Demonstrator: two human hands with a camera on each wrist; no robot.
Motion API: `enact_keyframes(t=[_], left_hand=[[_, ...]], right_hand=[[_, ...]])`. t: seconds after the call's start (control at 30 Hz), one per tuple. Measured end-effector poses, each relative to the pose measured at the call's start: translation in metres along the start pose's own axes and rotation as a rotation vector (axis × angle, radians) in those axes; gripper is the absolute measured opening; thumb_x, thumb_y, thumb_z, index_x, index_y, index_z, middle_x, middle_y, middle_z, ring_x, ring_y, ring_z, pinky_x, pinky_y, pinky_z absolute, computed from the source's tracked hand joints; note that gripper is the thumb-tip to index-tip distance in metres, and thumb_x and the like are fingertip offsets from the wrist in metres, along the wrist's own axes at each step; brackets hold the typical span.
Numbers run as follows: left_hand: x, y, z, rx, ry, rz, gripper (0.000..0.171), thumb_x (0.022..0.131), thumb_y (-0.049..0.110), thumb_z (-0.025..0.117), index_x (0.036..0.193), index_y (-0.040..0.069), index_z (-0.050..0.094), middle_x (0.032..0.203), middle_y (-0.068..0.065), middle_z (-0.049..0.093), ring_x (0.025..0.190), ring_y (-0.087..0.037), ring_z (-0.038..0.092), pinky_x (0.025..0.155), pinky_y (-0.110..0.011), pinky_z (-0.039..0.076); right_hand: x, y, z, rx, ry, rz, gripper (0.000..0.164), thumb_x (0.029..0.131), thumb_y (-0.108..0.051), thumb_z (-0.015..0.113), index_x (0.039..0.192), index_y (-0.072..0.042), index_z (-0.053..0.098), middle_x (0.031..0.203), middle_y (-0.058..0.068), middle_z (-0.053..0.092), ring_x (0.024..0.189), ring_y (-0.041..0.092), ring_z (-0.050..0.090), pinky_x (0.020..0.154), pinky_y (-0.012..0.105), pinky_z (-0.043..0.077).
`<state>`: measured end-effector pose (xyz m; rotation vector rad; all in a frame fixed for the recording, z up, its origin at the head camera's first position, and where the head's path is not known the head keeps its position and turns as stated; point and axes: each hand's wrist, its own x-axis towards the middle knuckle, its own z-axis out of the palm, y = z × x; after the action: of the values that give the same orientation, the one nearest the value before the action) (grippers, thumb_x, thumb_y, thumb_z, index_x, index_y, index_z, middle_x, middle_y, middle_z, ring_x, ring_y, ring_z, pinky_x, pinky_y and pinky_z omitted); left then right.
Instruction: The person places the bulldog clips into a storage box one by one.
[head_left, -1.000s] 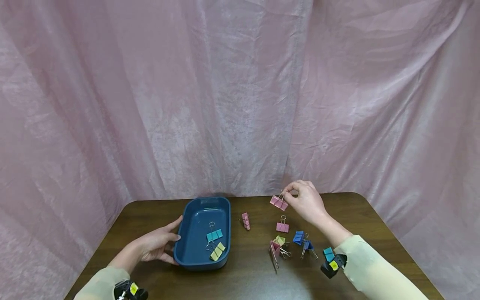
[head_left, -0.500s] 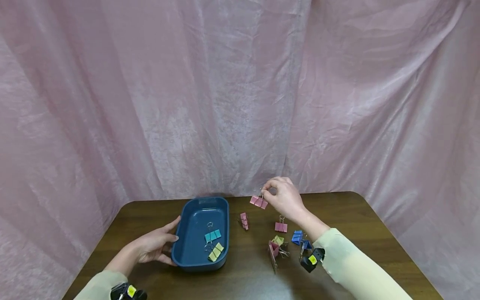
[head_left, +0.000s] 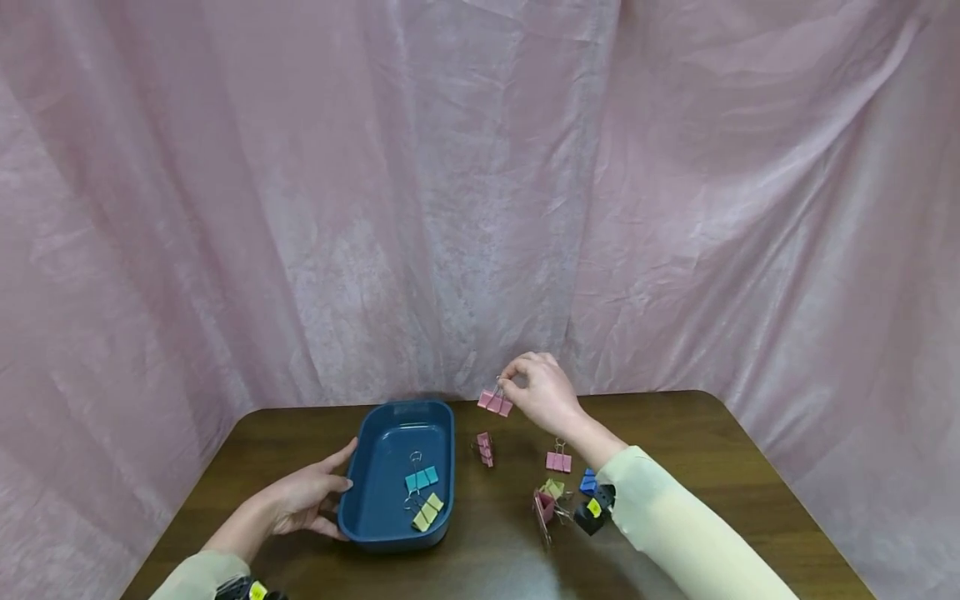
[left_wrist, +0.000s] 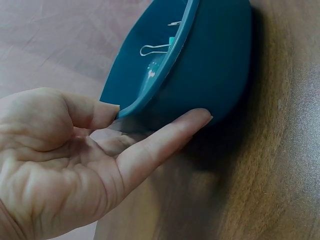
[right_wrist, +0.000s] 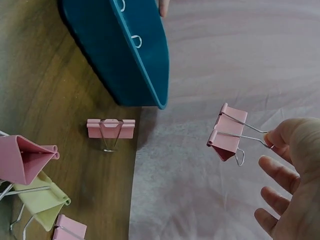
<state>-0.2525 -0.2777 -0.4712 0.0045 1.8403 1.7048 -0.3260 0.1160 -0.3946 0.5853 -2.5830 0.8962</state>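
At the back of the table, my right hand (head_left: 543,392) pinches a pink binder clip (head_left: 495,402) by its wire handle, thumb against forefinger. In the right wrist view the clip (right_wrist: 231,127) hangs tilted, with my other fingers spread loosely below. My left hand (head_left: 303,498) lies along the left side of a blue rectangular tub (head_left: 397,543), thumb tip at the rim and straight fingers against the outer wall. Inside the tub are a turquoise binder clip (head_left: 422,478) and a yellow one (head_left: 427,512).
Right of the tub stands a pink clip (head_left: 485,449); another pink clip (head_left: 558,462) lies farther right. Nearer are a pink clip (head_left: 545,506), a yellow clip (head_left: 553,488) and a blue clip (head_left: 588,481), partly behind my right wrist camera. A pink curtain (head_left: 480,208) hangs behind the table.
My right hand has carried the pink clip leftward along the table's back, toward the tub. My left hand keeps its place at the tub.
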Motion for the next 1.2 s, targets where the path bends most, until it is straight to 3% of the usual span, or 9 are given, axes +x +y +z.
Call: enact_keyframes(t=[0.3, 0.8, 1.0, 1.2], left_hand=[[0.001, -0.005, -0.002, -0.016, -0.008, -0.002, 0.074, 0.109, 0.008, 0.038, 0.164, 0.019, -0.011, 0.146, -0.043, 0.032, 0.11, -0.048, 0.064, 0.08, -0.065, 0.056], [0.004, -0.001, 0.001, -0.011, -0.005, 0.004, 0.074, 0.109, 0.007, 0.038, 0.164, 0.019, -0.01, 0.149, -0.045, 0.024, 0.112, -0.048, 0.063, 0.081, -0.065, 0.055], [0.005, -0.001, 0.002, -0.011, -0.016, 0.016, 0.074, 0.109, 0.007, 0.038, 0.164, 0.019, -0.011, 0.145, -0.046, 0.03, 0.113, -0.05, 0.062, 0.081, -0.066, 0.055], [0.007, 0.004, 0.005, -0.009, 0.002, 0.005, 0.074, 0.109, 0.007, 0.037, 0.164, 0.02, -0.009, 0.148, -0.046, 0.026, 0.113, -0.051, 0.062, 0.08, -0.066, 0.055]], right_hand=[[0.01, 0.0, 0.016, 0.005, -0.009, -0.01, 0.008, 0.093, -0.025, 0.073, 0.087, -0.021, 0.075, 0.106, -0.004, 0.07, 0.119, 0.027, 0.055, 0.101, 0.045, 0.044], [0.024, -0.003, 0.03, -0.002, -0.038, -0.027, 0.008, 0.095, -0.026, 0.071, 0.091, -0.02, 0.075, 0.108, -0.004, 0.07, 0.121, 0.027, 0.054, 0.103, 0.046, 0.044], [0.028, -0.004, 0.034, 0.005, -0.038, -0.038, 0.008, 0.095, -0.025, 0.072, 0.092, -0.019, 0.076, 0.106, -0.004, 0.07, 0.121, 0.027, 0.054, 0.102, 0.046, 0.045], [0.031, -0.005, 0.034, 0.003, -0.05, -0.029, 0.008, 0.095, -0.025, 0.072, 0.092, -0.019, 0.076, 0.107, -0.003, 0.07, 0.122, 0.028, 0.054, 0.104, 0.045, 0.044]])
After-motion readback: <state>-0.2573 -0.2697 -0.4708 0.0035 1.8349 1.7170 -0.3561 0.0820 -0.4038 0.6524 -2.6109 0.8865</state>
